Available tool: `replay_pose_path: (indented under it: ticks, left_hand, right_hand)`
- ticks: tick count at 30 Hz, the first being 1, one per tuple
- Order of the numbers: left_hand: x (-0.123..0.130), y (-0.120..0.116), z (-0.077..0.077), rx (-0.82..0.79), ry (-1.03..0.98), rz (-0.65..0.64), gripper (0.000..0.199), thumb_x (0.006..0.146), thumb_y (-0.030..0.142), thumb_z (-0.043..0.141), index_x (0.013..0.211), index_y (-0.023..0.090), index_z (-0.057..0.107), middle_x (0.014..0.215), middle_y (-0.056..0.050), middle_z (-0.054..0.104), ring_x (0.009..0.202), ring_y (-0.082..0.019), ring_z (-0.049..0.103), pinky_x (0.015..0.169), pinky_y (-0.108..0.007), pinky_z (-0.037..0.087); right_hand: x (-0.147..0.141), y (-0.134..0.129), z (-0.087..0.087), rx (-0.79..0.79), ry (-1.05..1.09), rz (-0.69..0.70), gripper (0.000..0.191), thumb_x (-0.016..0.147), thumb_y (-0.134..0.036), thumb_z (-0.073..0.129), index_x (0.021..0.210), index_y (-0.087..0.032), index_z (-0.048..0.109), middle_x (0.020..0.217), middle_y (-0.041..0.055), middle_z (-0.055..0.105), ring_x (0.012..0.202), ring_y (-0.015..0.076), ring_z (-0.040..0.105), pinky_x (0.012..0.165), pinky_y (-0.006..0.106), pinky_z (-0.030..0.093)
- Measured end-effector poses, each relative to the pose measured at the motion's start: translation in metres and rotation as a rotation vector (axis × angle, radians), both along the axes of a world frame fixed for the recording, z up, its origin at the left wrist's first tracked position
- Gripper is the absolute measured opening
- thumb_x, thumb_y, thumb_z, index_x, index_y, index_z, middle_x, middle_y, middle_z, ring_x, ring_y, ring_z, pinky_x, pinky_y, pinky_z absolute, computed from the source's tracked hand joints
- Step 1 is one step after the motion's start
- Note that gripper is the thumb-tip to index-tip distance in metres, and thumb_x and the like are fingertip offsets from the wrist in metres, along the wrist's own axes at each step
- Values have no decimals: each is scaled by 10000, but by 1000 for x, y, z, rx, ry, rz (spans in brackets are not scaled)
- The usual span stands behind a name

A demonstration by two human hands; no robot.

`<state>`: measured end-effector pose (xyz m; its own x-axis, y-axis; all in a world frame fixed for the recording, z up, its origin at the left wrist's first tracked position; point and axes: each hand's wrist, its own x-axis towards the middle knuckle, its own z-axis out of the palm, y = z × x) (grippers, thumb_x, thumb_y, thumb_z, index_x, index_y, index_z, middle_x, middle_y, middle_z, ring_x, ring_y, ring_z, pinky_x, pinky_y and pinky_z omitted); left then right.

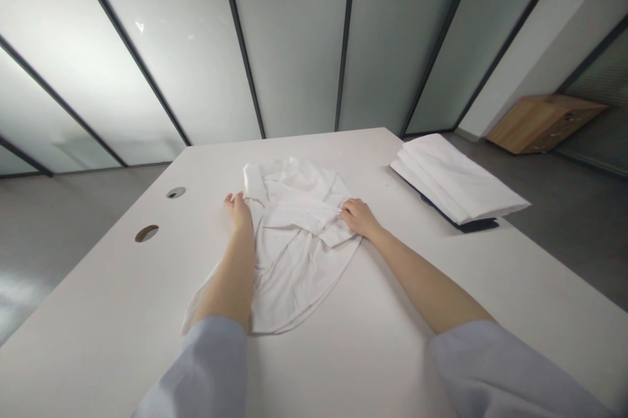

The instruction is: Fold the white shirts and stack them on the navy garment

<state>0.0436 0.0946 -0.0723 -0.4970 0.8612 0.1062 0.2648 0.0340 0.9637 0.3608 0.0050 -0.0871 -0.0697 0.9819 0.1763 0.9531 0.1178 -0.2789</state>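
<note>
My grey-blue sleeves end at the forearms, both of which reach out to a white shirt lying on the white table. The shirt is thin and rumpled: its rounded hem sweeps toward me, long soft creases run up from it, a folded band crosses the middle, and the far end is bunched. Part of it pokes out beyond my left forearm.

My right hand pinches the shirt at its right edge. My left hand is at its left edge, fingers loosely bent; whether they grip any cloth, I cannot tell. Left of the shirt are two round holes in the table. To its right, a folded white cloth rests on a dark board. Beyond the shirt stand frosted glass panels, and far to its right, a wooden cabinet.
</note>
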Motion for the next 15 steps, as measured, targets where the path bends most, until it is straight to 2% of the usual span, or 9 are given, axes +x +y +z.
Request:
replay_pose_path:
  ticks: [2,3,4,6,8,9,11,12,15]
  left_hand:
    - [8,-12,7,73,231,100,447,866,345,401,1278,183,461,1289,-122,539,1253,-259,469,1008,-393,406]
    - [16,-19,11,118,399,106,427,861,352,430,1250,183,481,1300,-128,529,1279,-264,439,1046,-404,364]
    - [25,-27,15,155,564,46,390,858,362,454,1197,182,518,1268,-134,547,1273,-275,439,1064,-419,335]
    - [45,-42,17,210,791,-264,333,858,404,490,1099,193,582,1140,-121,611,1200,-276,500,1067,-426,317]
    - [66,-54,14,245,909,-667,435,794,489,594,1123,204,599,1142,-106,628,1161,-273,530,1052,-406,338]
    - [74,-59,10,247,936,-826,561,730,532,660,1182,208,585,1219,-110,606,1186,-283,517,1052,-404,344]
    - [86,-63,0,221,928,-1006,745,634,556,740,1270,216,553,1357,-116,537,1254,-308,470,1068,-415,340]
    - [90,-64,-5,199,891,-1041,721,641,533,742,1266,218,566,1376,-111,529,1268,-312,461,1078,-420,336]
    - [93,-57,-14,98,568,-1041,307,777,382,628,1025,212,691,1180,-66,668,1159,-278,560,1060,-421,379]
  right_hand:
    - [1,0,0,17,22,-4,259,860,-220,418,730,-205,642,906,66,673,895,214,560,768,292,382]
    - [1,0,-1,32,47,-5,250,848,-221,421,699,-206,622,867,65,669,871,211,558,759,289,379]
    - [1,0,-1,52,84,-5,240,833,-224,425,665,-208,594,819,61,660,839,206,555,748,287,377]
    - [1,0,0,95,209,-10,226,809,-243,428,607,-217,526,708,41,618,757,194,540,705,281,374]
    - [2,0,2,131,396,-39,231,796,-282,422,574,-229,456,607,7,547,670,180,509,633,274,363]
    - [3,-1,3,144,504,-62,238,793,-308,422,566,-235,426,570,-8,509,634,174,493,599,270,355]
    - [4,-1,6,146,726,-111,254,785,-363,444,568,-240,395,533,-31,461,591,165,478,554,263,352]
    - [5,0,7,129,832,-127,261,781,-390,462,577,-241,398,530,-35,463,582,164,487,547,262,364]
    - [5,4,5,17,1093,-105,306,815,-487,445,655,-231,493,597,-5,583,629,190,580,606,288,454]
